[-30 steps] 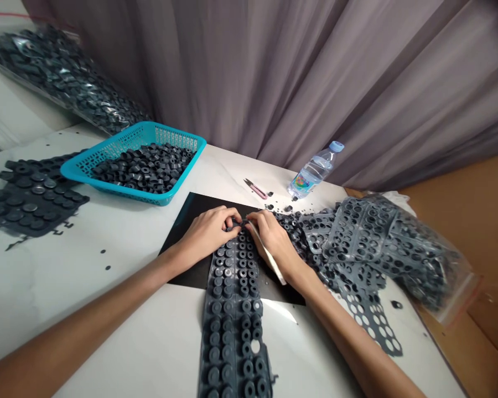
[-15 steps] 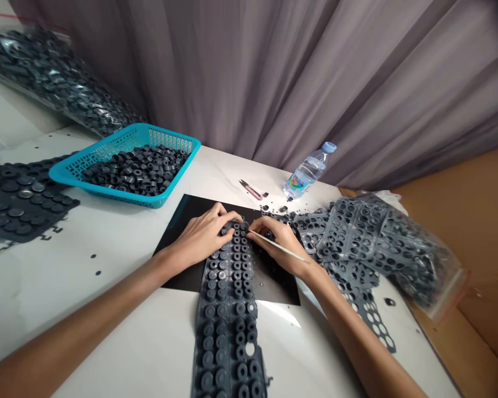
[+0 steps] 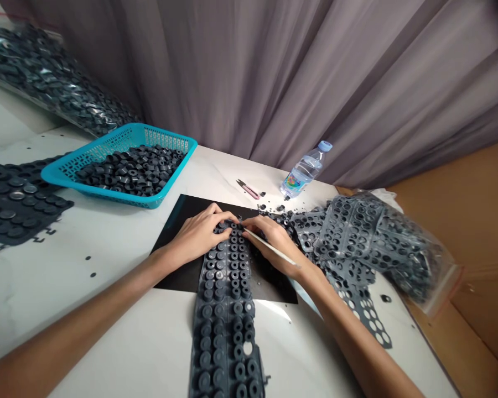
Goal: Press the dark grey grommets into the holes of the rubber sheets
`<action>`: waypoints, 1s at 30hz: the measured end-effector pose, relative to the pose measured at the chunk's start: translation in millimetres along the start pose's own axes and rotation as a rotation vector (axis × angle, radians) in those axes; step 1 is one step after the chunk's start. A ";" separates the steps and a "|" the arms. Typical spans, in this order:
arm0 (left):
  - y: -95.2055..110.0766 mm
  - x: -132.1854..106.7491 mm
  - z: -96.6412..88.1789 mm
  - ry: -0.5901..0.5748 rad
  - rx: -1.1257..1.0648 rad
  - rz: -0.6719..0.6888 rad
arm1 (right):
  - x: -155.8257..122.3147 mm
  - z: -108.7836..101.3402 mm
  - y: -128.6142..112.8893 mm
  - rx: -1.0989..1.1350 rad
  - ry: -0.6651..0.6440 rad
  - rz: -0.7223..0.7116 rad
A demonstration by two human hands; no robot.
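Observation:
A long dark grey rubber strip [image 3: 226,320] studded with round ring parts runs from the near edge up onto a black mat [image 3: 178,232]. My left hand [image 3: 199,235] rests on the strip's far end, its fingers curled down and pressing the rings there. My right hand [image 3: 271,237] sits just right of the same end and pinches a thin white stick [image 3: 269,247], whose tip points at the top rows of rings. Both hands almost touch at the strip's far edge.
A turquoise basket [image 3: 66,176] full of loose rings stands at the left. Flat sheets [image 3: 12,202] lie further left, a bag of parts [image 3: 53,83] behind. Emptied perforated strips [image 3: 357,243] pile up at the right, a water bottle [image 3: 302,171] and small snips [image 3: 248,189] behind.
My hands opened out from a tight pinch at the strip's end; the left now lies flatter on the rings and the white stick has swung to point inwards. The view drifted slightly.

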State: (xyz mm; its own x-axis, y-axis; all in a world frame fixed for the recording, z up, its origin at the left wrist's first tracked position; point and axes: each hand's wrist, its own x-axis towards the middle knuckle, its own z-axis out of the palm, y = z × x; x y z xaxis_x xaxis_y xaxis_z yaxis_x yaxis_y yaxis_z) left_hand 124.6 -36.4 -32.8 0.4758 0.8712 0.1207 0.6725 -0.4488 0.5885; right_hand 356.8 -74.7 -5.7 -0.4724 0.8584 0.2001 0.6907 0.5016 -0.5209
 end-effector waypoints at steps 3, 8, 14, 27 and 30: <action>1.3 0.2 -0.1 -0.001 -0.003 -0.008 | 0.3 4.1 -2.6 -0.085 0.003 -0.034; 0.1 2.0 -1.1 -0.005 -0.040 -0.028 | 1.9 24.4 -1.3 -0.121 0.171 0.048; -3.3 2.2 -0.2 -0.007 -0.053 -0.023 | 0.0 17.4 -0.5 0.039 0.102 0.083; -1.4 0.3 0.2 -0.011 -0.025 -0.008 | -4.4 0.3 6.8 0.117 0.017 0.090; -2.1 0.5 1.4 -0.014 -0.023 -0.006 | -5.7 1.5 6.1 0.082 0.035 0.075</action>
State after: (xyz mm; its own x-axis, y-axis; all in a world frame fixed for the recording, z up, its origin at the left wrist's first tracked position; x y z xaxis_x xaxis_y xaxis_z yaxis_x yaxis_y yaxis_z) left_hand 124.2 -35.2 -35.1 0.4798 0.8710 0.1058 0.6624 -0.4386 0.6073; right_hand 362.9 -76.7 -11.3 -0.4013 0.8969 0.1860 0.6757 0.4270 -0.6010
